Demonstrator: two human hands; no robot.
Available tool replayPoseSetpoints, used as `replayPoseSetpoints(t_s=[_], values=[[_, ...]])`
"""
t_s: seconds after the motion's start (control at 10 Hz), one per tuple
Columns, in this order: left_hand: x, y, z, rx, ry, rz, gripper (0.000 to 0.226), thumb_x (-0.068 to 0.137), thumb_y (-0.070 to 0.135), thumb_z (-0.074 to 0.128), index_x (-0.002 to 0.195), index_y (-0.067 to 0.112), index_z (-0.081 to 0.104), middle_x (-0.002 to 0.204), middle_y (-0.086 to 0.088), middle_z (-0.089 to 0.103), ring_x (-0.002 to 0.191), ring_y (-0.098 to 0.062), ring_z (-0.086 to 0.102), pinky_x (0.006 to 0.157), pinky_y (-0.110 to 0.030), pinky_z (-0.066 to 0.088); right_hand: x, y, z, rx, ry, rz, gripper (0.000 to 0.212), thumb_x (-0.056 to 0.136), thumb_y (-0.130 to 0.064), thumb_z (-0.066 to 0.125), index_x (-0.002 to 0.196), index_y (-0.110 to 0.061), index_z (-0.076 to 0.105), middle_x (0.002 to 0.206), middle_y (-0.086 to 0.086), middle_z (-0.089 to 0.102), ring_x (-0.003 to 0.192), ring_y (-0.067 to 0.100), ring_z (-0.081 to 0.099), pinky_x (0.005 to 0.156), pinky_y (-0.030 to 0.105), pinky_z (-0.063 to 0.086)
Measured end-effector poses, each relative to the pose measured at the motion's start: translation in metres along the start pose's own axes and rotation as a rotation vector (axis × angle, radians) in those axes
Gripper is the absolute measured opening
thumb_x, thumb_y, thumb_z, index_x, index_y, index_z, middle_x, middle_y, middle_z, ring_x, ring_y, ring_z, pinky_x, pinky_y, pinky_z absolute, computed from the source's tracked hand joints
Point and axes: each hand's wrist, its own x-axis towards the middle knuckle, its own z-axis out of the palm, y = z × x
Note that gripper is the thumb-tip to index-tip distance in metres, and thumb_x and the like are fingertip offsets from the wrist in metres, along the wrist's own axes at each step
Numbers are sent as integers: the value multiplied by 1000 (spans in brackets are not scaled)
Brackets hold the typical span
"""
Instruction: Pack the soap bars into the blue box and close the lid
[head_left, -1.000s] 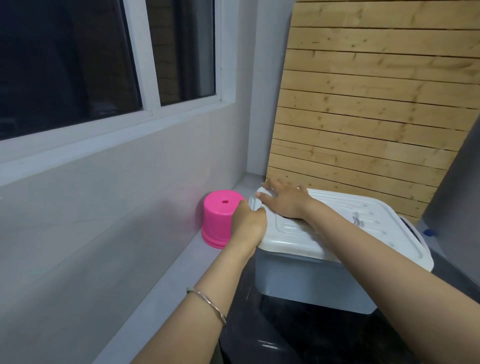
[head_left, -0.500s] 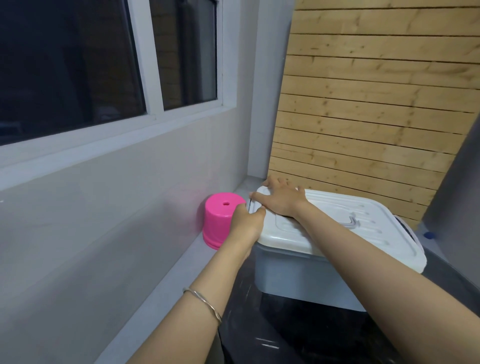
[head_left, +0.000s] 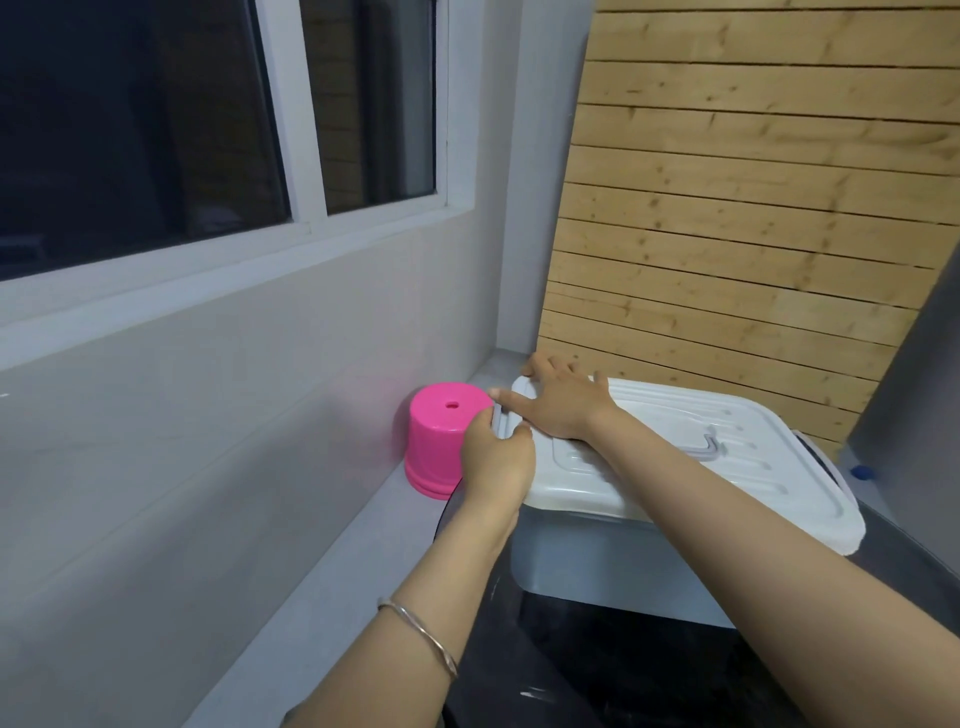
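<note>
The pale blue box (head_left: 597, 564) stands on a dark surface with its white lid (head_left: 675, 447) lying on top. My right hand (head_left: 563, 405) lies flat with spread fingers on the lid's far left corner. My left hand (head_left: 496, 457) is curled around the grey latch (head_left: 500, 418) on the lid's left edge. A grey handle (head_left: 706, 449) lies flat in the lid's middle. No soap bars are visible; the box's inside is hidden by the lid.
An upturned pink plastic tub (head_left: 441, 439) stands on the grey ledge (head_left: 332, 571) just left of the box, against the white wall. A slatted wooden panel (head_left: 727, 234) leans behind the box. A grey panel (head_left: 914, 364) rises at the right.
The view has shifted slightly. My left hand's fingers have curled further over the latch at the lid's left edge; my right hand stays pressed on the lid.
</note>
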Motion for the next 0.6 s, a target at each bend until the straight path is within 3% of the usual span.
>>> replayPoseSetpoints(t_s=[0.1, 0.2, 0.3, 0.4, 0.5, 0.6], values=[[0, 2, 5, 163, 29, 34, 33, 92, 12, 47, 123, 11, 56, 112, -8, 66, 103, -27, 62, 70, -29, 46, 1, 0, 0, -8, 2, 6, 72, 80, -73, 35, 131, -23, 38, 145, 3, 37, 139, 25, 28, 112, 54, 15], [0, 3, 8, 284, 24, 58, 42, 94, 12, 43, 136, 10, 45, 131, -10, 58, 122, -30, 53, 95, -35, 42, 1, -1, 1, 9, 8, 20, 67, 79, -71, 40, 126, -23, 40, 141, 3, 40, 136, 26, 30, 112, 53, 16], [2, 0, 9, 309, 16, 77, 39, 95, 14, 41, 134, 10, 46, 125, -12, 60, 116, -32, 56, 90, -36, 43, 2, 0, 2, 3, 22, 24, 63, 80, -68, 40, 124, -23, 41, 139, 4, 42, 134, 26, 32, 110, 52, 18], [2, -1, 10, 307, 32, 85, 34, 94, 19, 43, 126, 9, 50, 112, -12, 64, 97, -31, 60, 75, -35, 45, 0, -1, -1, 52, 27, 7, 60, 83, -65, 40, 125, -22, 45, 138, 6, 44, 133, 26, 34, 110, 50, 21], [7, -2, 12, 277, 27, 120, 24, 92, 31, 50, 100, 9, 57, 76, -1, 56, 69, -22, 48, 53, -30, 32, 1, 9, -8, 243, 71, -62, 51, 90, -53, 44, 125, -19, 56, 136, 6, 52, 131, 27, 43, 108, 43, 31], [18, 2, 16, 257, -24, 125, 26, 89, 33, 54, 91, 8, 57, 71, 1, 53, 70, -23, 48, 54, -29, 34, -8, 35, -21, 453, 152, -31, 46, 93, -43, 48, 130, -16, 54, 141, 4, 50, 132, 23, 44, 109, 35, 33]])
